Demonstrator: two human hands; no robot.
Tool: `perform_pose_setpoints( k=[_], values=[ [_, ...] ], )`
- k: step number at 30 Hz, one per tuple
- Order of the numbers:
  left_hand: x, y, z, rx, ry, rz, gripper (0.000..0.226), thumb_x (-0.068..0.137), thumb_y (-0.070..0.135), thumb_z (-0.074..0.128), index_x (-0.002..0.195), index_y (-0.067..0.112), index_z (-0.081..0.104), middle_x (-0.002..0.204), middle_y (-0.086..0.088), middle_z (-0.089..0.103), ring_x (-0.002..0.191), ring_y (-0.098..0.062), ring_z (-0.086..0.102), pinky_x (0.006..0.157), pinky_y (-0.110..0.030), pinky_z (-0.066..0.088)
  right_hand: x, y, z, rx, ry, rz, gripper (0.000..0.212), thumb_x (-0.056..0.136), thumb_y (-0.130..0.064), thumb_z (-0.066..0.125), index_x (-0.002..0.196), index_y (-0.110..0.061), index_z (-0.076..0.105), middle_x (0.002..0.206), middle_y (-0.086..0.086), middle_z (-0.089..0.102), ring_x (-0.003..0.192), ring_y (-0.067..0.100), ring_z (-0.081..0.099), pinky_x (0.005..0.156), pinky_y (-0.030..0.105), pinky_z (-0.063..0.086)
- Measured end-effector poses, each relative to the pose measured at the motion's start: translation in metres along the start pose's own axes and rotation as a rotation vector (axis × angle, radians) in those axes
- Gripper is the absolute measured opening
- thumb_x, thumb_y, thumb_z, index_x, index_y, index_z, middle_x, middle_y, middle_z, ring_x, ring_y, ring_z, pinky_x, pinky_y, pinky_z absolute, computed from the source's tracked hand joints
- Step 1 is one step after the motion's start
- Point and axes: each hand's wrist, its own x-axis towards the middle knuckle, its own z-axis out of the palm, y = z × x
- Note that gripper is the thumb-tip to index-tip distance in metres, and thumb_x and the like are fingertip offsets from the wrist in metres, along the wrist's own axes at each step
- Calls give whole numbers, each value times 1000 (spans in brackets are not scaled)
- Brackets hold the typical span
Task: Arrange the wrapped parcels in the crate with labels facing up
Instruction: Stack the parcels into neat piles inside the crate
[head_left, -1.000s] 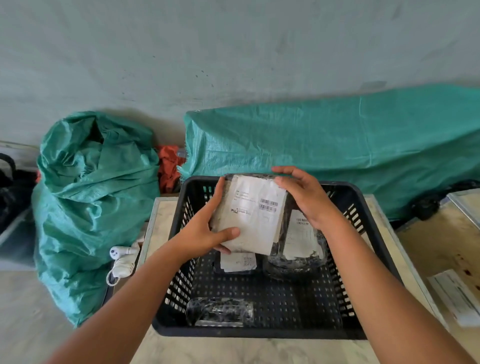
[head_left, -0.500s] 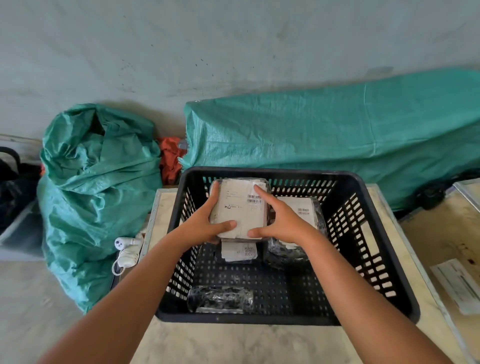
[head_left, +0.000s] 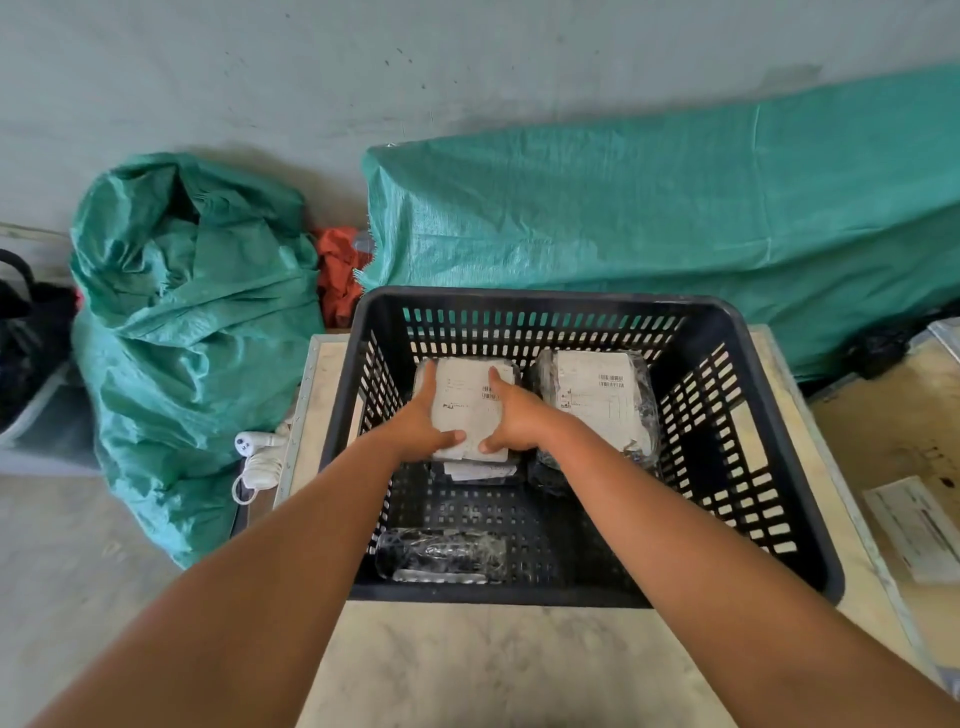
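A black slatted crate (head_left: 769, 415) stands on the table. Inside at the back left lies a wrapped parcel (head_left: 465, 402) with its white label facing up, resting on another labelled parcel (head_left: 480, 472) whose edge peeks out below. My left hand (head_left: 418, 426) grips its left side and my right hand (head_left: 511, 415) its right side, thumbs on the near edge. A second label-up parcel (head_left: 597, 400) in clear wrap lies at the back right. A dark wrapped parcel (head_left: 441, 556) with no label showing lies at the crate's front left.
The crate sits on a pale marble-look table (head_left: 493, 670). A stuffed green sack (head_left: 187, 332) stands at left, a long green sack (head_left: 649, 218) behind. A white corded device (head_left: 254, 457) hangs at the table's left edge. A paper slip (head_left: 919, 530) lies on a wooden surface at right.
Both hands have lowered the labelled parcel from above the crate down into its back left corner, onto the parcel lying there. The view has tilted downward.
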Motion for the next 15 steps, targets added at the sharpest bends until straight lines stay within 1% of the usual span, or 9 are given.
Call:
perform_pose_setpoints(
  k=[2, 3, 5, 6, 8, 10, 12, 13, 15],
  values=[
    [2, -10, 16, 2, -35, -45, 128, 92, 16, 74, 146, 37, -40, 150, -18, 46, 114, -26, 60, 90, -36, 53, 5, -2, 7, -57, -27, 57, 130, 82, -22, 87, 162, -23, -16, 157, 13, 43, 129, 32, 53, 102, 40, 48],
    [3, -14, 23, -13, -44, -53, 128, 92, 16, 73, 145, 36, -42, 150, -18, 46, 119, -28, 58, 97, -39, 51, 8, -4, 9, -87, -25, 82, 129, 82, -22, 86, 163, -22, -15, 155, 14, 45, 128, 32, 54, 101, 40, 48],
    [6, -20, 32, -70, -44, -49, 127, 93, 15, 72, 145, 31, -43, 155, -16, 42, 132, -30, 50, 111, -47, 42, 12, -7, 12, -120, -2, 118, 126, 84, -20, 84, 164, -22, -13, 150, 15, 49, 122, 31, 58, 95, 38, 51],
    [8, -22, 33, -92, -46, -41, 127, 93, 13, 72, 146, 30, -42, 157, -16, 40, 137, -30, 46, 114, -49, 37, 13, -8, 13, -122, 9, 133, 123, 86, -18, 83, 164, -23, -13, 148, 15, 50, 117, 30, 60, 91, 37, 52],
    [12, -24, 31, -107, -61, -23, 127, 92, 11, 72, 147, 26, -42, 160, -15, 36, 142, -29, 40, 118, -51, 31, 14, -9, 15, -122, 11, 166, 119, 90, -14, 78, 163, -24, -15, 150, 17, 47, 112, 28, 62, 83, 34, 51],
    [15, -25, 29, -115, -59, -31, 128, 91, 9, 73, 147, 26, -41, 159, -15, 37, 141, -29, 41, 116, -51, 34, 14, -11, 18, -119, 4, 196, 116, 93, -12, 74, 162, -25, -18, 158, 23, 37, 116, 28, 62, 81, 33, 51],
    [16, -24, 28, -111, -55, -46, 128, 91, 8, 73, 148, 27, -40, 156, -14, 41, 138, -29, 45, 112, -49, 41, 13, -13, 19, -116, 9, 215, 114, 94, -11, 72, 162, -25, -19, 163, 26, 28, 120, 29, 61, 88, 34, 53],
    [17, -24, 28, -106, -52, -46, 128, 90, 7, 73, 149, 27, -39, 156, -14, 41, 137, -29, 46, 110, -48, 43, 12, -13, 19, -113, 15, 217, 113, 95, -12, 72, 162, -24, -18, 163, 26, 27, 123, 30, 60, 93, 36, 52],
    [19, -25, 28, -82, -28, -32, 129, 88, 7, 75, 151, 27, -35, 157, -15, 39, 139, -30, 44, 112, -49, 42, 10, -12, 20, -96, 33, 211, 113, 94, -15, 73, 163, -22, -17, 161, 25, 31, 128, 31, 57, 100, 38, 50]
  ],
)
